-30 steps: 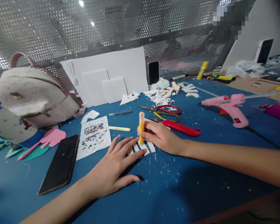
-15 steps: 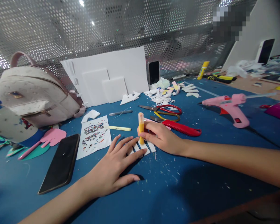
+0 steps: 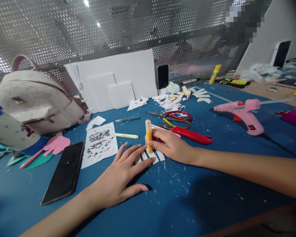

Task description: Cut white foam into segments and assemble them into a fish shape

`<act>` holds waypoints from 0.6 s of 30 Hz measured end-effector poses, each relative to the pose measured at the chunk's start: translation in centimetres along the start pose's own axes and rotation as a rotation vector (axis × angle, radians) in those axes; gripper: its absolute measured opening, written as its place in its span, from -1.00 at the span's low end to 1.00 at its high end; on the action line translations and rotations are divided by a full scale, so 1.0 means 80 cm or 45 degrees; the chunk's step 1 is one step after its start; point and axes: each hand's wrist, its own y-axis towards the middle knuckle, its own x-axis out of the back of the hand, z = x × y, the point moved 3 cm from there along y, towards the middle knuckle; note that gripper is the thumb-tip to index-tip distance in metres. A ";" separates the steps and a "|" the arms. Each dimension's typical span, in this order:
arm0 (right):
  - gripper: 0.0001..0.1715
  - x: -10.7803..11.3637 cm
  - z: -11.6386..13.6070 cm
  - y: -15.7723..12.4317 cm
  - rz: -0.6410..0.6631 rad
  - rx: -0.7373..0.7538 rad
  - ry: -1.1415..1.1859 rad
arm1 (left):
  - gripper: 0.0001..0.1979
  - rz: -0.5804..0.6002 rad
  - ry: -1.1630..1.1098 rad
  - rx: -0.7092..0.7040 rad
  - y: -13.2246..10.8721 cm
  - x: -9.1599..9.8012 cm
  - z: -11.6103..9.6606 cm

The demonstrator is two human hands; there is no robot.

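My right hand [image 3: 174,144] grips an upright yellow marker [image 3: 149,136] with a pale orange end on top. Its lower end meets small white strips [image 3: 153,157] lying on the blue table [image 3: 177,204]. Spread flat, my left hand [image 3: 124,172] rests with its fingertips over the left part of these strips and partly hides them. A pale yellow pen [image 3: 126,135] lies beyond my left fingers. Just past my right hand are a red cutter [image 3: 193,135] and red-handled scissors [image 3: 179,115], with a yellow-handled tool [image 3: 182,124] between them.
A black phone [image 3: 64,172] and a paper with colourful bits [image 3: 101,144] lie left. Behind stand white boards [image 3: 135,72] and a backpack [image 3: 41,95]. White scraps [image 3: 170,102] are heaped at the back. A pink glue gun [image 3: 246,113] with a cord lies right.
The top of the yellow marker has tipped very slightly to the left. Both hands keep their places.
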 end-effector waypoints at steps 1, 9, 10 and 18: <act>-0.74 0.000 0.000 0.000 0.000 0.003 0.000 | -0.32 0.001 0.002 0.004 0.000 0.000 0.000; -0.76 0.001 0.001 -0.001 -0.010 -0.017 0.012 | -0.33 -0.006 0.002 0.002 -0.001 -0.001 0.001; -0.76 0.001 0.002 -0.001 -0.009 -0.021 0.015 | -0.33 -0.004 0.004 0.004 -0.001 -0.001 0.001; -0.77 0.002 0.002 0.000 -0.016 -0.036 0.048 | -0.33 -0.004 0.010 0.005 0.001 0.001 0.000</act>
